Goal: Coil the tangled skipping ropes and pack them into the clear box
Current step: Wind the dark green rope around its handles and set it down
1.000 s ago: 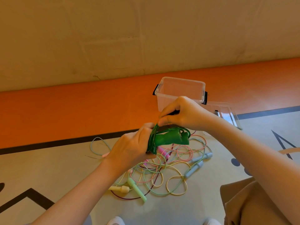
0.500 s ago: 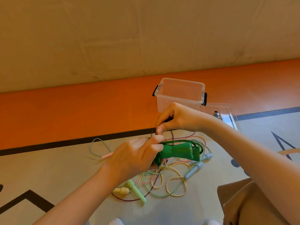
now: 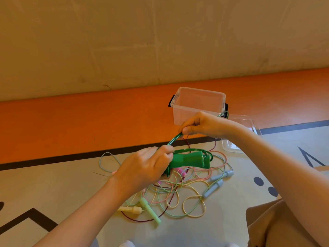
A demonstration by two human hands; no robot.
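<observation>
From my feed, the dark green skipping-rope handles (image 3: pixel 188 160) look like moulded plastic, smooth with a soft sheen, and their green cord (image 3: pixel 173 139) reads as glossy translucent plastic tubing. The tangle of thin pastel cords (image 3: pixel 178 191) on the floor looks like smooth, slightly shiny plastic; the pale green handle (image 3: pixel 150 210) and grey-blue handles (image 3: pixel 216 184) look matt plastic. The clear rectangular box (image 3: pixel 197 107) is transparent, glossy plastic with black clips. I see the beige floor (image 3: pixel 53 184) as smooth and matt, and tan cloth (image 3: pixel 263 227) at lower right.
</observation>
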